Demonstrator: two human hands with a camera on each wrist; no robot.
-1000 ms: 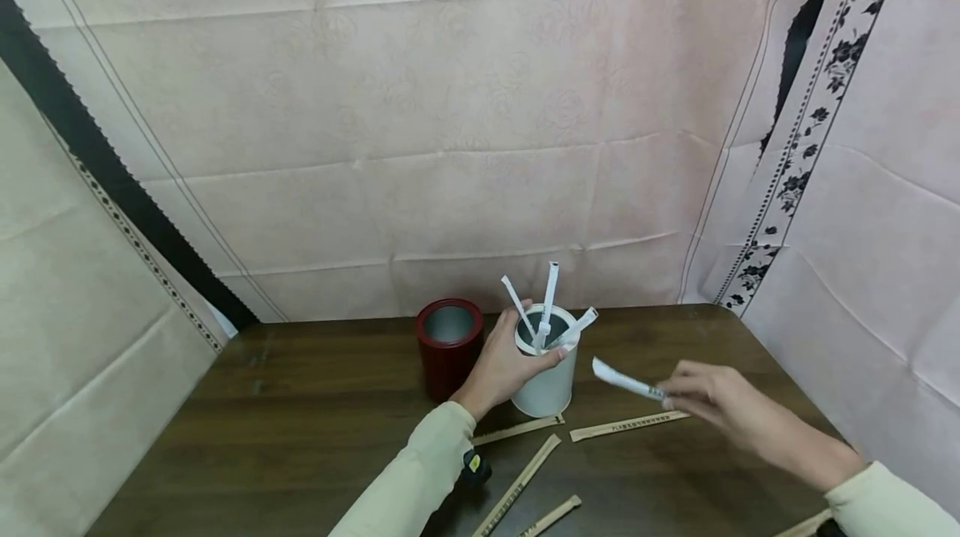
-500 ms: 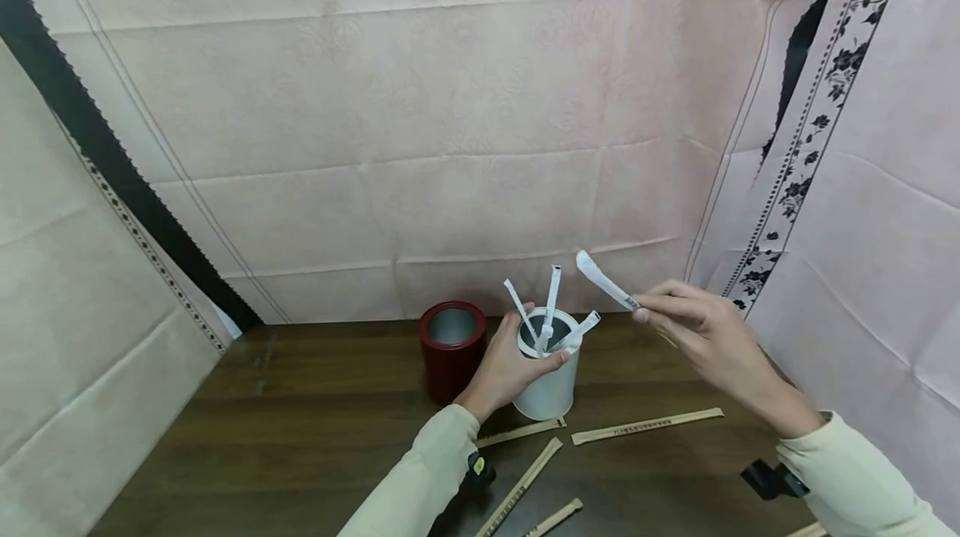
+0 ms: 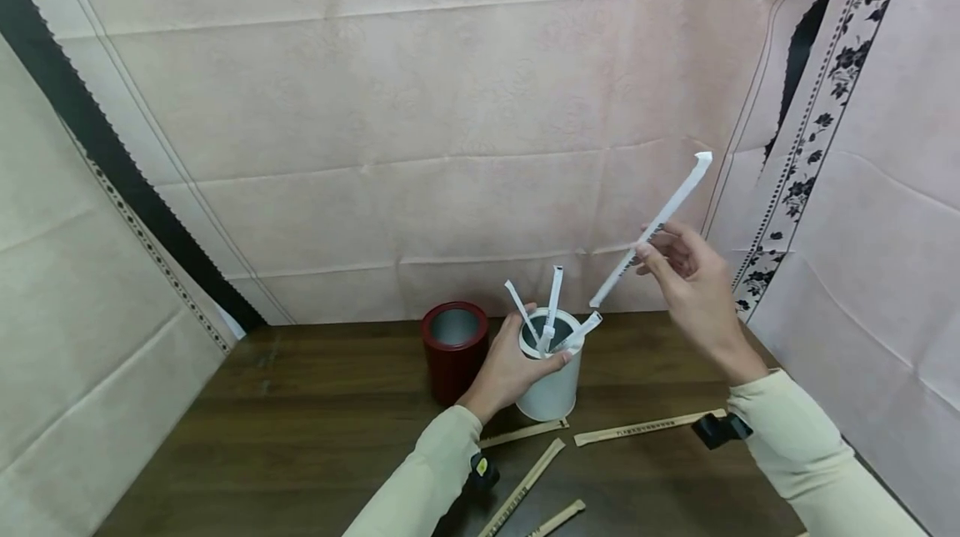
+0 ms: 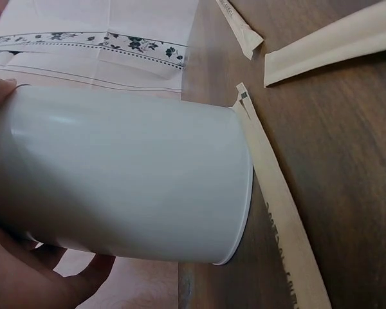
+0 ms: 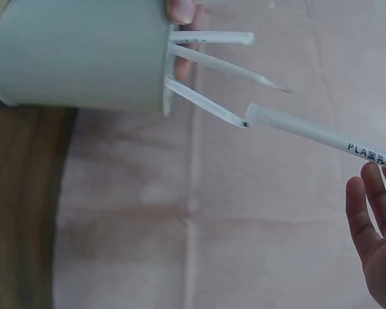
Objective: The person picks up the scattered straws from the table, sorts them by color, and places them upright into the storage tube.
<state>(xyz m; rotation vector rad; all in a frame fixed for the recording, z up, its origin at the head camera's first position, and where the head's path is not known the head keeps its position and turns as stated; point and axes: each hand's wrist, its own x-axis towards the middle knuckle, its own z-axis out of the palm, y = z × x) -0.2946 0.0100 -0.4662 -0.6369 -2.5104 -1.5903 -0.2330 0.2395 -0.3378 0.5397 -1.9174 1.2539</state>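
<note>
Your right hand point(image 3: 693, 283), pinching the white straw point(image 3: 651, 230), had lifted it above the white cup point(image 3: 551, 387); your left hand point(image 3: 510, 366) gripped the cup.

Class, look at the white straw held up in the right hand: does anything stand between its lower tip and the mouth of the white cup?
Partly: three straws already stick up out of the white cup, right below the held straw's lower tip. Otherwise only open air lies between.

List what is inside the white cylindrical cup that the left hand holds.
Three white paper-wrapped straws stand in the white cylindrical cup, leaning apart above its rim. Their lower ends and the cup's bottom are hidden by the wall and the left hand.
</note>
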